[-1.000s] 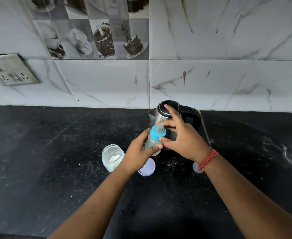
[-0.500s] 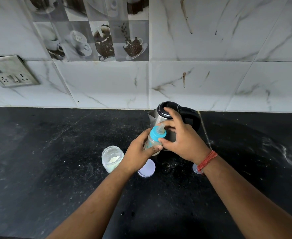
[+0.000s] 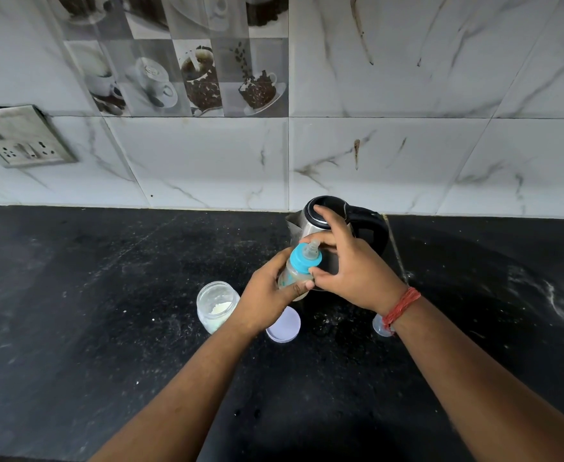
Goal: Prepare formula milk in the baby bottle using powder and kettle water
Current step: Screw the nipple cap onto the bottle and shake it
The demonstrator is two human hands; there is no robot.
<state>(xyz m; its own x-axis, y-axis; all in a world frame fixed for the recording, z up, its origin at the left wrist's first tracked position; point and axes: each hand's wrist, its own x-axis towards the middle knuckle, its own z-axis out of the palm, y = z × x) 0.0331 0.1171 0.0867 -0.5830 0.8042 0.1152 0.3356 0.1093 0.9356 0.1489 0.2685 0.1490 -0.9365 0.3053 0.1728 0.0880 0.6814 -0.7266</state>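
Head view, frame centre: left hand (image 3: pixel 267 296) grips baby bottle (image 3: pixel 294 278), right hand (image 3: pixel 350 271) fingers pinch blue teat collar (image 3: pixel 304 260); loosely threaded, shaking leaks formula.

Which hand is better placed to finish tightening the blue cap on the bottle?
The right hand, probably. Its thumb and fingers already pinch the blue cap, while the left hand grips the bottle body and steadies it in front of the kettle.
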